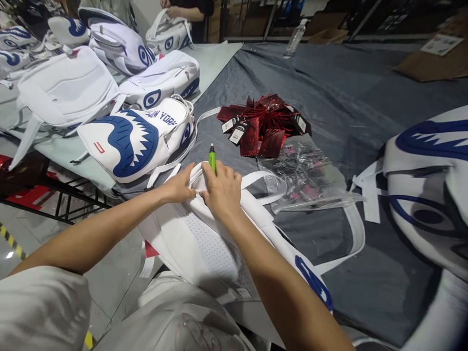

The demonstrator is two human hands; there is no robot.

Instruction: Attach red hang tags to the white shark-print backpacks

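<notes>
A white backpack [208, 239] lies in front of me, half on the table edge and against my body, its dotted back panel facing up. My left hand [182, 185] pinches the fabric at its top end, near the handle. Close beside it, my right hand [224, 190] is closed on the same top edge, thumb toward the left hand. A green pen [212, 160] with a pale tip sticks up past the right hand's fingers; its lower part is hidden. White straps [263, 187] loop out to the right of the bag.
Red hang tags [265, 124] lie in a bunch beyond my hands, beside a clear plastic bag [310, 175]. White-and-blue backpacks [135, 141] crowd the left; another backpack [427, 195] is at right. A clear bottle [295, 39] stands far back. A co-worker's hands [173, 9] handle a bag.
</notes>
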